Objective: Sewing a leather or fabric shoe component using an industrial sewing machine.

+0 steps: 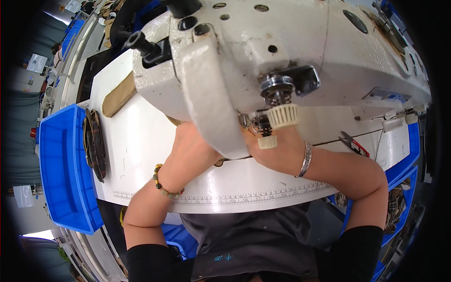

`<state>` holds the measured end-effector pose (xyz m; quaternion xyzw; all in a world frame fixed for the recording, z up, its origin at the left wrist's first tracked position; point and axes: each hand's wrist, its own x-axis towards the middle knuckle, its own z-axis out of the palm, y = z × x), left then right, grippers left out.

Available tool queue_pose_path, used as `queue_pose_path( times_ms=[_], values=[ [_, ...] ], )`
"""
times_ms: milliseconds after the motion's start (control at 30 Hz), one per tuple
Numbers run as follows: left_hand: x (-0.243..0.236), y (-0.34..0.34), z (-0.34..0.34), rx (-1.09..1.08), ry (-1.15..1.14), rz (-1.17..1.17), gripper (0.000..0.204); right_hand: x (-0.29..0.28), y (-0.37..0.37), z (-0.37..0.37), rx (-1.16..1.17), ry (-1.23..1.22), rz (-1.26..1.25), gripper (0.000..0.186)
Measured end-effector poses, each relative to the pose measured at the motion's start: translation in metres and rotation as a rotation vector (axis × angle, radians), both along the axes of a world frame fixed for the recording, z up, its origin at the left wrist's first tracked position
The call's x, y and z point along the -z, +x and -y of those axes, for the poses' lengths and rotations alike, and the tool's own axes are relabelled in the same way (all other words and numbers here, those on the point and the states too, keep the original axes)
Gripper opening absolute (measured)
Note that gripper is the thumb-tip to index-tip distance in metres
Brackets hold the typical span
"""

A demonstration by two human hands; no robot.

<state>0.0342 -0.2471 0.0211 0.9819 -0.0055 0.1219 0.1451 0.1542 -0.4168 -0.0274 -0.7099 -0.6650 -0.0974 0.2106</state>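
A large off-white sewing machine (300, 42) fills the upper middle, over a white work table (141, 155). My left hand (193, 146) reaches in beneath the machine head from the left, wearing a beaded bracelet. From the right comes my right hand (281, 151), a silver bangle on its wrist, beside the ribbed cream tension knobs (283, 116). Both hands' fingers are hidden behind the machine head. A sliver of tan material (173, 121) shows by the left hand; whether either hand grips it cannot be seen.
A tan, round-ended piece (118, 97) lies at the table's left. Dark patterned pieces (95, 145) stand along the left edge, against a blue bin (63, 162). Red-handled thread snips (354, 144) lie above my right forearm. A printed ruler (235, 197) follows the front edge.
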Motion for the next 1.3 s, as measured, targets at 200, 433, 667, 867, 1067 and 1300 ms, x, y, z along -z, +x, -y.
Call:
queue_pose_path(
  times_ms=[200, 433, 667, 867, 1067, 1300],
  values=[
    [0.004, -0.004, -0.001, 0.005, 0.06, 0.008, 0.011, -0.001, 0.002, 0.001, 0.029, -0.032, 0.03, 0.01],
    [-0.024, -0.014, -0.009, 0.055, 0.245, 0.07, 0.027, -0.005, 0.006, -0.002, 0.046, -0.016, -0.235, 0.007],
    [-0.007, -0.006, -0.024, 0.132, 0.26, 0.13, 0.021, 0.0, 0.01, -0.004, 0.071, 0.039, -0.167, 0.008],
    [-0.003, -0.002, -0.024, 0.185, 0.302, 0.224, 0.035, 0.022, 0.016, -0.007, 0.008, 0.007, -0.082, 0.008],
    [-0.002, -0.002, -0.021, 0.251, 0.2, 0.234, 0.03, 0.031, 0.018, -0.009, -0.002, -0.046, -0.024, 0.009],
    [0.0, -0.004, -0.026, 0.143, 0.197, 0.136, 0.028, 0.006, 0.011, -0.006, 0.014, -0.07, -0.125, 0.011]
  ],
)
